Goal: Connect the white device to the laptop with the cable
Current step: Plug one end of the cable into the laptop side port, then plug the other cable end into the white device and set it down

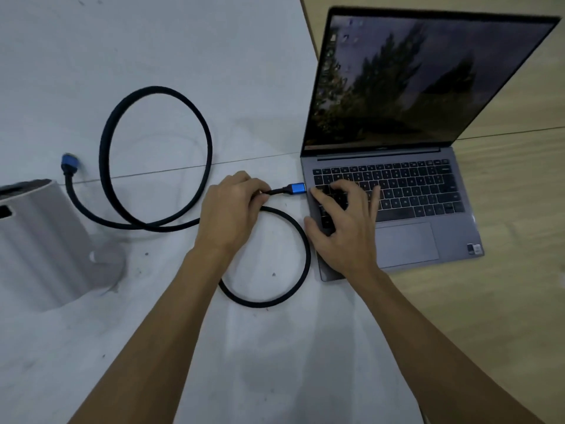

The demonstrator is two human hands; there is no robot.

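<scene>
An open grey laptop (409, 240) with its screen lit stands at the right. My left hand (232, 209) grips the black braided cable (159, 223) just behind its blue plug (297, 189), which meets the laptop's left edge. Fingers spread, my right hand (345, 221) presses flat on the left part of the keyboard. The cable curls in two loops across the table. Its other blue plug (69, 163) lies free beside the white device (39, 240), a rounded body on a round foot at the left edge.
A white table (214, 56) carries the device and cable. The laptop sits where it meets a wooden surface (504, 286) on the right. A seam line crosses the table behind the hands.
</scene>
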